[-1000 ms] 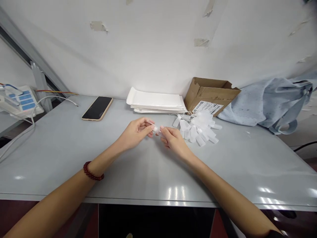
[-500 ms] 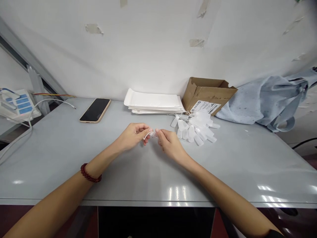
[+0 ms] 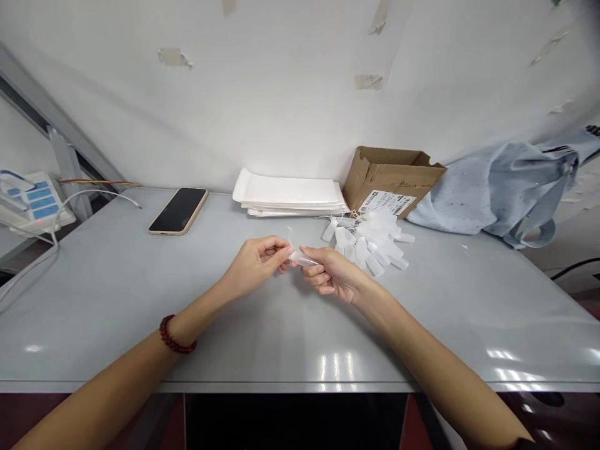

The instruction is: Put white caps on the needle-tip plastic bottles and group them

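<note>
Both my hands meet over the middle of the grey table (image 3: 117,294). A small clear plastic piece (image 3: 302,257) lies between them. My left hand (image 3: 257,262) pinches its left end with thumb and fingers closed. My right hand (image 3: 332,275), turned palm-up, holds its right end between thumb and curled fingers. A red bead bracelet (image 3: 175,337) sits on my left wrist. Just beyond my right hand lies a pile of several translucent white plastic pieces (image 3: 370,240).
A phone (image 3: 179,210) lies face up at the back left. A stack of white flat packets (image 3: 290,195) rests against the wall beside an open cardboard box (image 3: 391,181). A pale blue bag (image 3: 515,187) lies at right; a cabled device (image 3: 32,200) at far left.
My right hand has turned palm-up and dropped slightly. The small clear piece now lies straight between the two hands, where half a second ago it looked bent.
</note>
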Motion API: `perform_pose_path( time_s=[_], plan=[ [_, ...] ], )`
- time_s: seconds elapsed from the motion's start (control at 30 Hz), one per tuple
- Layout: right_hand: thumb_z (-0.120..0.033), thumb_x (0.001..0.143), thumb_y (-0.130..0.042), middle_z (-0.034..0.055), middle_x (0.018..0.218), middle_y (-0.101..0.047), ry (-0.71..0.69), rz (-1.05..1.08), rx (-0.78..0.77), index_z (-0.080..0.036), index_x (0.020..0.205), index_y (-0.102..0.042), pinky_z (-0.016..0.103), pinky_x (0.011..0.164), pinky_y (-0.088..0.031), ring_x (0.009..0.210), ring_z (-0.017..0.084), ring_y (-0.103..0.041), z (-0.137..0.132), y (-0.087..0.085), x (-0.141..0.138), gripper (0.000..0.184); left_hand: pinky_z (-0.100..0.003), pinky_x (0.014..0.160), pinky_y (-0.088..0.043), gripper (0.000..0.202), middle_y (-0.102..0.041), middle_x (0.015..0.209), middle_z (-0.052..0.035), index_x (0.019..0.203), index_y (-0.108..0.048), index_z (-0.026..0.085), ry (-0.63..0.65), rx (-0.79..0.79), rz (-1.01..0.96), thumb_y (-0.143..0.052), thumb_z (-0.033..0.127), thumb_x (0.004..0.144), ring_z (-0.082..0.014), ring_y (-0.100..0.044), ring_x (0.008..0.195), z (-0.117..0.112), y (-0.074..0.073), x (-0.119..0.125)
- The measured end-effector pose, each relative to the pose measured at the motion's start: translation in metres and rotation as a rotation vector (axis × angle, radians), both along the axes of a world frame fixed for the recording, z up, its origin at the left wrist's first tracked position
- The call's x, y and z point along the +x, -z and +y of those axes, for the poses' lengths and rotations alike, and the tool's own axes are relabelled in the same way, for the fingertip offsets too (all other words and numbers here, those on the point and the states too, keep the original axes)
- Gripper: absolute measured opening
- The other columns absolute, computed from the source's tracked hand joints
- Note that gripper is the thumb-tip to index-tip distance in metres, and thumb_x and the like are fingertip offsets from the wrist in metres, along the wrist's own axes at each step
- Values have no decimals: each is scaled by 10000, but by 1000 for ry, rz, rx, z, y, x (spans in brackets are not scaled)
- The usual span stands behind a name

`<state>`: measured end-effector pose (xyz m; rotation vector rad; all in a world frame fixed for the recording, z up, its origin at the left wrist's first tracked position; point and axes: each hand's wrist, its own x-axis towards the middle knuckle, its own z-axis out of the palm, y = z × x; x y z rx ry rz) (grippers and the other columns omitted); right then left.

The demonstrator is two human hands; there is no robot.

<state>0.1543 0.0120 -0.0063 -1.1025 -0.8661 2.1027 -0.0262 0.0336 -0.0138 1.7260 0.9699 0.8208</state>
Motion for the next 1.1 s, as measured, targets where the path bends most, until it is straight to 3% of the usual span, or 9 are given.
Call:
perform_pose_path(
  time_s=[0.27, 0.47, 0.57, 0.7, 0.83, 0.93, 1.1],
  plan=[
    [-456, 852, -547, -44, 569, -453, 159, -299, 386, -156, 699, -492, 185, 391, -263, 428, 40, -318, 1, -10, 12, 341, -272, 646, -503, 316, -606, 780, -22, 994, -622, 137, -52, -57, -28, -561, 412, 850, -123, -582, 643, 4, 4, 0],
    [-516, 862, -493, -38, 551, -492, 177, -520, 520, -175, 698, -476, 216, 429, -281, 439, 67, -389, -4, -2, 18, 379, -264, 636, -514, 432, -581, 887, -33, 1173, -564, 170, -33, -22, -35, -635, 373, 799, -141, -584, 741, -1, 2, 2],
    [-480, 879, -477, -28, 583, -515, 188, -613, 599, -167, 750, -518, 226, 461, -300, 472, 77, -418, -8, 3, 20, 341, -252, 627, -510, 376, -583, 830, -11, 1112, -603, 176, -73, -32, -69, -652, 369, 793, -117, -576, 675, -5, 0, 2],
    [-464, 898, -447, -22, 605, -522, 189, -661, 667, -165, 786, -542, 240, 496, -328, 498, 88, -427, -11, 5, 24, 333, -236, 618, -496, 197, -606, 693, 13, 896, -674, 163, -112, -53, -97, -666, 331, 792, -96, -570, 593, -7, -4, 1],
    [-449, 894, -470, -11, 660, -547, 185, -750, 734, -170, 850, -581, 243, 528, -335, 550, 99, -435, -14, 3, 28, 304, -230, 594, -486, 163, -612, 604, 20, 786, -684, 154, -167, -101, -135, -698, 316, 769, -94, -567, 549, -4, -9, -2],
    [-447, 904, -457, -20, 634, -509, 138, -753, 747, -171, 797, -582, 245, 524, -311, 541, 96, -405, -18, -1, 29, 320, -230, 599, -486, 162, -627, 589, 18, 779, -697, 154, -155, -159, -192, -713, 314, 759, -94, -574, 543, -3, -12, -4],
    [-470, 918, -419, -36, 545, -410, 83, -528, 676, -176, 594, -451, 252, 519, -288, 504, 86, -367, -22, -5, 27, 439, -231, 679, -501, 159, -684, 686, 2, 878, -729, 180, -81, -275, -287, -725, 284, 757, -96, -612, 624, -5, -13, -6]
  ],
)
